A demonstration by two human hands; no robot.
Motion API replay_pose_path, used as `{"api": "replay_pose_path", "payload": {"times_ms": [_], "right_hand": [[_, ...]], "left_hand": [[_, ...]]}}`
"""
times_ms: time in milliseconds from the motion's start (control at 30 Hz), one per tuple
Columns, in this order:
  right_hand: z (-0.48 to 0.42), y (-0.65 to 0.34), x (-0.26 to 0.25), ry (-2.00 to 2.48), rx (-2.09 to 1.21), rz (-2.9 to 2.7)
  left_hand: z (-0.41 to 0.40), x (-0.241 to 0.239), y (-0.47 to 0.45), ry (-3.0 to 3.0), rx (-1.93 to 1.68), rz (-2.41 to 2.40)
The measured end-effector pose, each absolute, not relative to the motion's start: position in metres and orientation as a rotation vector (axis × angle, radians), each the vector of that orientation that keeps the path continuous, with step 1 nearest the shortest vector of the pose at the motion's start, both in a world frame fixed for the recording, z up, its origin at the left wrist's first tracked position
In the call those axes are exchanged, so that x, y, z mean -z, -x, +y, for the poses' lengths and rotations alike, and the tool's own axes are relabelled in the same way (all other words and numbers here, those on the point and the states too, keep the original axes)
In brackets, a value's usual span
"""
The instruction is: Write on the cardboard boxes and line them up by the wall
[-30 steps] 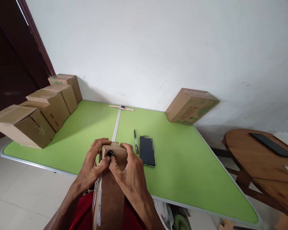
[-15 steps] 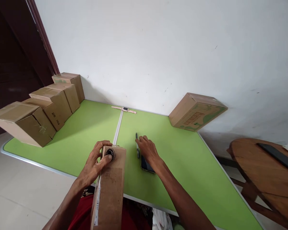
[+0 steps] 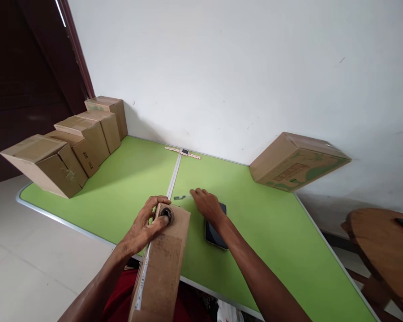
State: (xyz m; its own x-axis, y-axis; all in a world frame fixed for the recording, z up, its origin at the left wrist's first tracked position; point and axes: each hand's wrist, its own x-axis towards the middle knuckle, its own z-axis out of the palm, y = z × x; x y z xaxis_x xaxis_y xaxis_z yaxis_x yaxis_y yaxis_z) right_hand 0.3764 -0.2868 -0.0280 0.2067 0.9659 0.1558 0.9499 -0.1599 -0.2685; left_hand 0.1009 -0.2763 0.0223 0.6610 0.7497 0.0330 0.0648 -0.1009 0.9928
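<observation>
Green desk (image 3: 127, 179) under me: left fingers (image 3: 154, 210) pinch the carton (image 3: 161, 264) end, right fingers (image 3: 196, 193) closing on the pen (image 3: 181, 197), nothing written yet.

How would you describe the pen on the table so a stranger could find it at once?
Start at the green folding table and find the pale seam down its middle. Just right of the seam, beyond the black phone, lies the pen at the fingertips of the right hand. It is the only thin dark stick there; its neighbours are flat or boxy.
</observation>
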Motion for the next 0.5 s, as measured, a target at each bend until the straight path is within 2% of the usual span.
{"api": "replay_pose_path", "payload": {"times_ms": [133,333,500], "right_hand": [[-0.316,-0.365,-0.004,1.991,-0.049,-1.423],[-0.377,-0.273,-0.041,1.039,-0.591,-0.867],[-0.391,-0.227,-0.035,1.100,-0.475,-0.784]], "left_hand": [[-0.275,-0.021,-0.095,-1.601,-0.584,0.557],[-0.270,-0.014,-0.092,-1.677,-0.573,0.426],[-0.272,-0.012,-0.088,-1.662,-0.611,0.416]]}}
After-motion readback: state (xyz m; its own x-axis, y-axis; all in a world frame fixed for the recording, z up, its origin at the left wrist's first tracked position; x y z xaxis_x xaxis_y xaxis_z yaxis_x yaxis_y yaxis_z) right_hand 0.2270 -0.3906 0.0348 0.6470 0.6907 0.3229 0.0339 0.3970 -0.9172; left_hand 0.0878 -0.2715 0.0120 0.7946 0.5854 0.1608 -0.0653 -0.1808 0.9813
